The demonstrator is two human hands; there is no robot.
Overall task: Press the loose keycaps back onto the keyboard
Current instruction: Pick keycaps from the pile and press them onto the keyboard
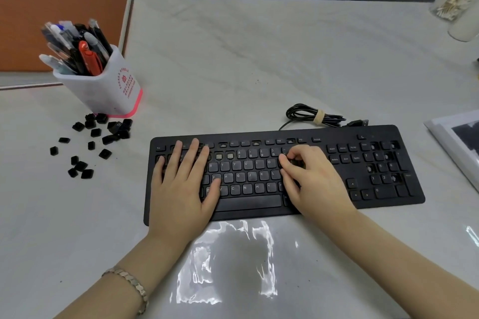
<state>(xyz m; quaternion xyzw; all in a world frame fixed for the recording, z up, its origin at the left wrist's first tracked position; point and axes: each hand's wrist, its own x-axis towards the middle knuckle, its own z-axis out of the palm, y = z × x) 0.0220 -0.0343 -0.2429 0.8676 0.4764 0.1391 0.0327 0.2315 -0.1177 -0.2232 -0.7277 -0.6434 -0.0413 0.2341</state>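
Observation:
A black keyboard lies on the table in front of me, with several empty key sockets in the number row, function row and numpad. My left hand rests flat on its left side with straight fingers. My right hand sits over the keys right of the letter block, fingers curled, pinching a small black keycap against the keyboard. Several loose black keycaps lie scattered on the table to the left.
A white pen holder full of pens stands behind the loose keycaps. The bundled keyboard cable lies behind the keyboard. A clear jar stands far right, and a white tray sits at the right edge. An orange board is at far left.

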